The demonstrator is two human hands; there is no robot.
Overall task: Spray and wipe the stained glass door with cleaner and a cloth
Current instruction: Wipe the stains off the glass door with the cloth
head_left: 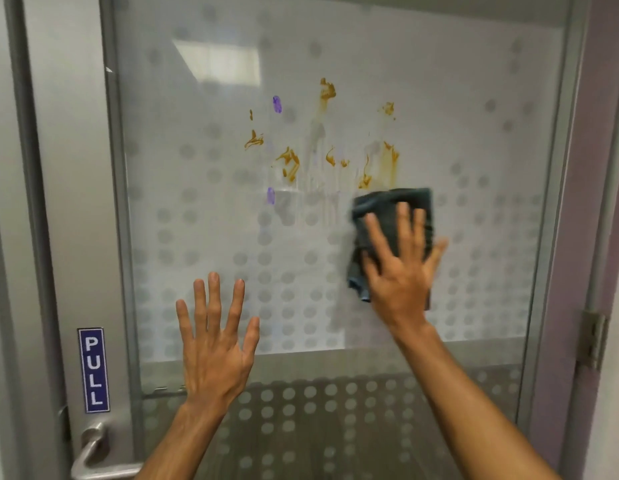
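The glass door (204, 209) fills the view, its pane frosted with grey dots. Brown smeared stains (384, 164) and two small purple marks (277, 105) sit on the upper middle of the glass, with wet streaks running down between them. My right hand (401, 268) presses a dark grey-blue cloth (387, 209) flat against the glass with straight, spread fingers, just below the rightmost brown stain. My left hand (214, 344) lies flat on the glass lower left, fingers spread, holding nothing. No spray bottle is in view.
The door's metal frame (76, 202) carries a blue PULL sign (93, 370) and a lever handle (97, 459) at the lower left. A hinge (593, 341) sits on the right jamb beside a pale purple wall (585, 168).
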